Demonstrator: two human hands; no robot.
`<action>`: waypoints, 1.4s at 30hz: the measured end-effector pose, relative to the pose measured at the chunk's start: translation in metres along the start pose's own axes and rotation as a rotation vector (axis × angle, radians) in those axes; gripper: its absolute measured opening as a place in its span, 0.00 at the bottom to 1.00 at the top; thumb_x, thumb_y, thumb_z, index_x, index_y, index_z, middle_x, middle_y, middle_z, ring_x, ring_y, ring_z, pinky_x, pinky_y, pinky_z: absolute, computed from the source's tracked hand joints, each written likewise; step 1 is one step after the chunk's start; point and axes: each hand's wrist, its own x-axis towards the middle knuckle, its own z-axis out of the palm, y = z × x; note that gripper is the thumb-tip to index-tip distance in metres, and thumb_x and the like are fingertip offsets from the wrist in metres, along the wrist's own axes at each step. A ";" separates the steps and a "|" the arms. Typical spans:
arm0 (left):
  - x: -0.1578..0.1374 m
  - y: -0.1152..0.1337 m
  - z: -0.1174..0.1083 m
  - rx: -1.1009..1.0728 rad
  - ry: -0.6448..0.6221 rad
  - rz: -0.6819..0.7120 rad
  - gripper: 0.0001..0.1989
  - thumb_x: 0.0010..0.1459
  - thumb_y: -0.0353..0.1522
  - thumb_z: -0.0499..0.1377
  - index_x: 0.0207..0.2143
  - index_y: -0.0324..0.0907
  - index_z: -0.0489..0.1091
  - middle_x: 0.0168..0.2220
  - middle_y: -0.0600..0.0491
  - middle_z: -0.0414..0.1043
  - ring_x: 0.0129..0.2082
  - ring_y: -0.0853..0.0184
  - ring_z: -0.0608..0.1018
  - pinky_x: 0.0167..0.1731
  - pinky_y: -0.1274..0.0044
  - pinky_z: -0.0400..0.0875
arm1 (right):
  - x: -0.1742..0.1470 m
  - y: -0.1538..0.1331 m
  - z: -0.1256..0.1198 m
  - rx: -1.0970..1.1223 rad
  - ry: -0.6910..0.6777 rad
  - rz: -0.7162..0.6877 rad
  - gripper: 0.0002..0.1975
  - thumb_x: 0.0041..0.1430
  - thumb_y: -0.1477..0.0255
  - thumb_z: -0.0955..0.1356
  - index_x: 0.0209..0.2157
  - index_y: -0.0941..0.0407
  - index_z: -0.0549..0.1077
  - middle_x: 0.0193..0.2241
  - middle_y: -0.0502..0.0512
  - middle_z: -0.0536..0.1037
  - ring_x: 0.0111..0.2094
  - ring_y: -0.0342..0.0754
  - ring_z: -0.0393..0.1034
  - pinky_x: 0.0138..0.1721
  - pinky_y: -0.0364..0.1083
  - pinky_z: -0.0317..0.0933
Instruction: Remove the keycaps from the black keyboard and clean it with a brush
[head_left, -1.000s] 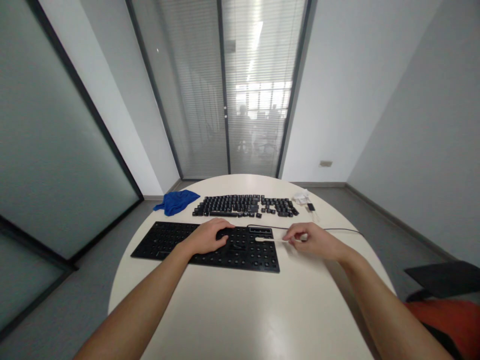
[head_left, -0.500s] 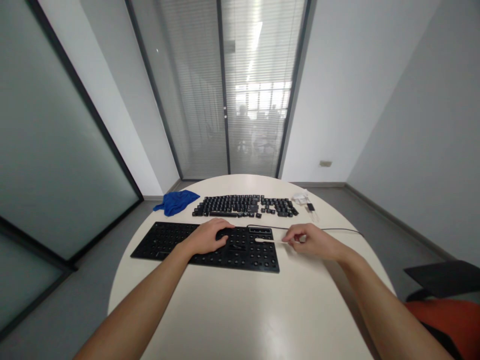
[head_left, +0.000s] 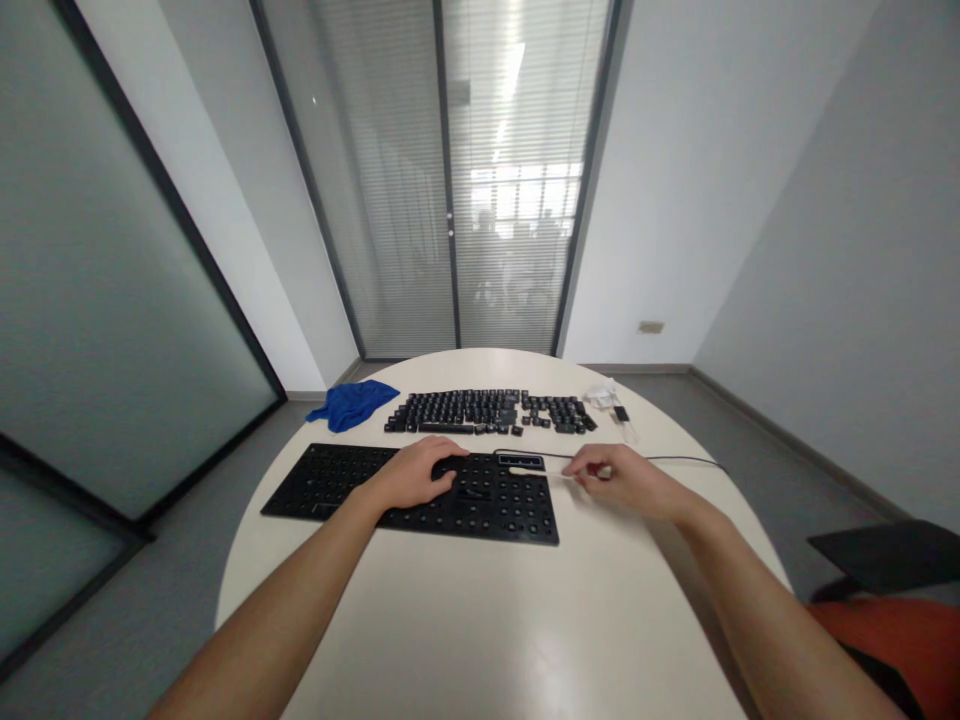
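A black keyboard base (head_left: 484, 522) with its keycaps off lies at a slant on the table. My left hand (head_left: 418, 472) rests on its middle, thumb and fingers apart, fingertips near the far edge. That hand covers part of the board. Just off the board's right end, my right hand (head_left: 619, 476) pinches a thin white cotton swab (head_left: 534, 472). The swab points left, its tip over the upper right of the board, just below the framed indicator panel (head_left: 520, 461). Whether the tip touches the board I cannot tell.
Behind the board, removed black keycaps (head_left: 465, 408) lie in keyboard order. A blue cloth (head_left: 354, 404) is at the far left of the round table (head_left: 480, 630). Clear plastic wrapping (head_left: 601, 397) and a small black item (head_left: 621, 413) sit far right. A cable (head_left: 682, 460) runs rightward.
The swab's tip has shifted slightly away from me, up toward the indicator panel, as my right hand moved a little. My left hand and the board have stayed put.
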 end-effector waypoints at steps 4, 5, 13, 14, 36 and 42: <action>0.000 0.000 0.001 0.010 -0.001 0.005 0.20 0.58 0.28 0.58 0.53 0.45 0.70 0.52 0.49 0.73 0.53 0.60 0.73 0.56 0.68 0.66 | 0.000 0.000 0.000 -0.015 0.011 -0.004 0.13 0.54 0.71 0.66 0.39 0.57 0.81 0.31 0.55 0.79 0.32 0.48 0.70 0.36 0.46 0.62; -0.001 -0.001 0.001 0.014 -0.002 0.006 0.20 0.58 0.28 0.58 0.53 0.45 0.70 0.53 0.49 0.73 0.53 0.60 0.73 0.57 0.68 0.66 | 0.000 0.000 0.000 -0.014 0.006 0.001 0.13 0.54 0.71 0.66 0.38 0.57 0.81 0.31 0.55 0.79 0.32 0.48 0.69 0.36 0.46 0.62; -0.001 -0.002 0.002 0.015 -0.002 0.000 0.20 0.57 0.28 0.58 0.53 0.45 0.70 0.52 0.49 0.73 0.53 0.60 0.73 0.56 0.67 0.66 | -0.003 0.000 -0.008 -0.021 0.037 0.045 0.12 0.52 0.71 0.67 0.36 0.57 0.81 0.30 0.55 0.78 0.32 0.49 0.68 0.36 0.46 0.61; -0.001 -0.002 0.002 0.012 -0.003 -0.003 0.20 0.57 0.29 0.58 0.53 0.45 0.70 0.52 0.49 0.73 0.53 0.60 0.73 0.56 0.67 0.66 | -0.003 0.001 -0.008 -0.023 0.029 0.051 0.12 0.51 0.71 0.68 0.36 0.57 0.81 0.30 0.55 0.78 0.32 0.49 0.68 0.36 0.46 0.61; -0.001 -0.003 0.002 0.001 0.002 0.003 0.20 0.57 0.28 0.58 0.53 0.46 0.70 0.52 0.49 0.73 0.53 0.60 0.73 0.56 0.67 0.66 | -0.005 0.005 -0.011 0.031 -0.029 0.105 0.12 0.48 0.72 0.68 0.35 0.57 0.81 0.26 0.53 0.76 0.28 0.47 0.66 0.31 0.45 0.60; -0.001 -0.003 0.002 0.006 0.003 0.004 0.21 0.57 0.28 0.58 0.53 0.46 0.70 0.53 0.50 0.73 0.53 0.60 0.73 0.56 0.67 0.66 | -0.005 0.013 -0.010 0.028 -0.044 0.091 0.12 0.49 0.72 0.67 0.35 0.57 0.80 0.26 0.53 0.77 0.28 0.47 0.66 0.30 0.45 0.59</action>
